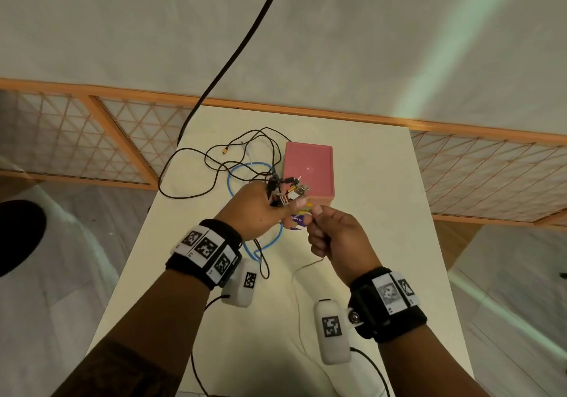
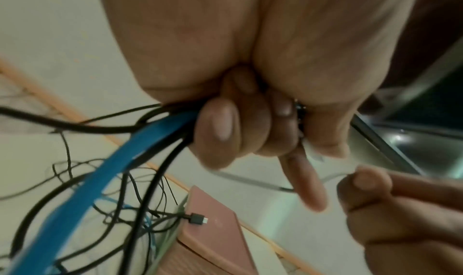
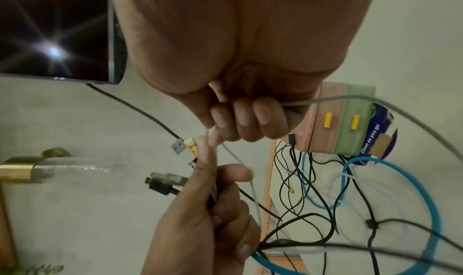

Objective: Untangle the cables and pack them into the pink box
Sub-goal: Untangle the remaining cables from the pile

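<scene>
Left hand [image 1: 256, 209] clenched round bunched black and blue cables [image 2: 140, 124]; right hand [image 1: 336, 237] pinching thin grey cable [image 3: 375, 99]. Open square pink box [image 1: 308, 169] just beyond, on white table [image 1: 383, 212]. Loose black loops [image 1: 214, 163] crowding beside, round purple sticker [image 3: 375, 138] below.

Both bare forearms wear black wrist straps [image 1: 205, 252] bearing white square-coded tags, each with a white tagged camera pod [image 1: 333, 332] and thin black lead.

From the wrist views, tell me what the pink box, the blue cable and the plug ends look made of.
Pink box: probably plastic, perhaps 3D-printed; matte, with fine ridges on its side in the right wrist view.
Blue cable: flat, smooth jacket that bends in loops, likely rubber or PVC.
Plug ends: shiny silver shells, apparently metal, with dark, seemingly plastic housings; the left hand grips them.
</scene>
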Available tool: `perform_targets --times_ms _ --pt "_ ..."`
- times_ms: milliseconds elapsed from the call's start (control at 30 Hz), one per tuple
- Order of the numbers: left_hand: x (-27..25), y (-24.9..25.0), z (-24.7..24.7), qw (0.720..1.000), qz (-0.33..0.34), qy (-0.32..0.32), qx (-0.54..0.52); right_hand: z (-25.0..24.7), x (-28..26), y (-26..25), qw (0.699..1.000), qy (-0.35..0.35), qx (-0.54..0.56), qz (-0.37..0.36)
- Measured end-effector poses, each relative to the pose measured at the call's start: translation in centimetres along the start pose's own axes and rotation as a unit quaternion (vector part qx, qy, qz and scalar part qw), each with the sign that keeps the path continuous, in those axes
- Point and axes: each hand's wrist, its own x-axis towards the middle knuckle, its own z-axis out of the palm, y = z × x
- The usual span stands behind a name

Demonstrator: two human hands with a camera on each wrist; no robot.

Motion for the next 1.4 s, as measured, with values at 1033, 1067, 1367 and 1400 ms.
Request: perform_targets --times_ms 1033,1067,1367,1400 --pt "0.8 2.1 1.9 0.982 -0.059 -0.033 -0.176 5.0 2.3 -5.2 0.913 0.049 -0.309 -0.264" --pt "0.7 2.2 1.8 0.981 -0.056 -0.033 -0.185 5.0 2.4 -5.0 0.915 0.051 -0.297 -0.267" --pt "0.6 2.2 1.9 0.987 -0.084 -0.016 -0.135 4.7 2.7 -5.1 0.878 0.038 -0.379 -0.29" --pt "0.6 2.2 2.0 0.987 -0.087 -0.019 -0.135 4.5 2.7 -5.1 0.88 0.037 -0.384 -0.277"
